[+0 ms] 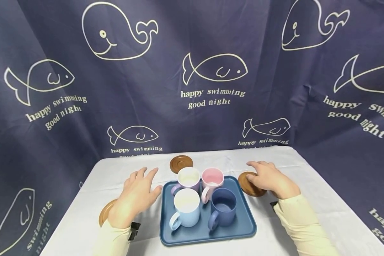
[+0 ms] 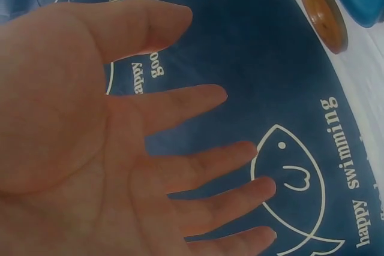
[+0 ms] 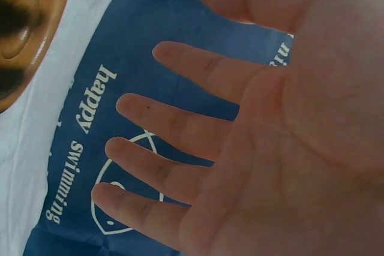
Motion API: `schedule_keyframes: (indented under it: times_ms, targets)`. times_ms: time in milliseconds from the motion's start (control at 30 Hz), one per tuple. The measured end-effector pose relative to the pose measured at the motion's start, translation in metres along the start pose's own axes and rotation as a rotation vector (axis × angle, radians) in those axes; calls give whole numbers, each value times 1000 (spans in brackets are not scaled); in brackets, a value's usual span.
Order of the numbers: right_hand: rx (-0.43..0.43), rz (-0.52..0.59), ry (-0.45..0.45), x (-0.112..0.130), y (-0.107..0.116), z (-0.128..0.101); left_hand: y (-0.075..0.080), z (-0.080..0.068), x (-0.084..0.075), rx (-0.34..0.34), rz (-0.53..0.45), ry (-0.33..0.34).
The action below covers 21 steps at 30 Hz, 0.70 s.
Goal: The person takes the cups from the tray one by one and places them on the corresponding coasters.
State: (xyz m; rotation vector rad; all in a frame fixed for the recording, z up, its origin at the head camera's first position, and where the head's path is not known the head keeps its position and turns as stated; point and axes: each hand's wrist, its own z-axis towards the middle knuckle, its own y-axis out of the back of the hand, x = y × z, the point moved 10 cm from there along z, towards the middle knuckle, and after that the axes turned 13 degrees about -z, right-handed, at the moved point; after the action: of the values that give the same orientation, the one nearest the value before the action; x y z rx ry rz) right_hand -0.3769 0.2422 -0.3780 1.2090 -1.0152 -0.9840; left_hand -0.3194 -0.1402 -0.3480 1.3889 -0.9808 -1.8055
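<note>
My left hand (image 1: 132, 195) is held at the left of a blue tray (image 1: 244, 224), its fingers spread and nothing in them. The left wrist view shows the bare palm (image 2: 54, 118). On the right, my right hand (image 1: 272, 178) overlaps a brown round coaster (image 1: 252, 190) in the head view; its palm (image 3: 324, 112) is bare too. Several mugs stand upright on the tray: a light blue one (image 1: 192, 214) and a navy one (image 1: 229, 214) in front, a lilac one (image 1: 195, 185) and a pink one (image 1: 218, 186) behind.
Another brown coaster (image 1: 181, 164) lies behind the tray. A third coaster (image 1: 105, 212) shows partly from under my left forearm's side. White cloth (image 1: 313, 199) covers the table, and a dark blue curtain (image 1: 166, 117) with fish and whale drawings hangs around it.
</note>
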Motion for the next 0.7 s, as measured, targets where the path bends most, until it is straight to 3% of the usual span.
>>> schedule_keyframes:
  times_ms: [300,700]
  targets:
    - [6,-25,48,7,-13,9,5,-5,4,0,17,7]
    - [32,-10,18,-7,-28,11,14,-1,4,-24,19,-18]
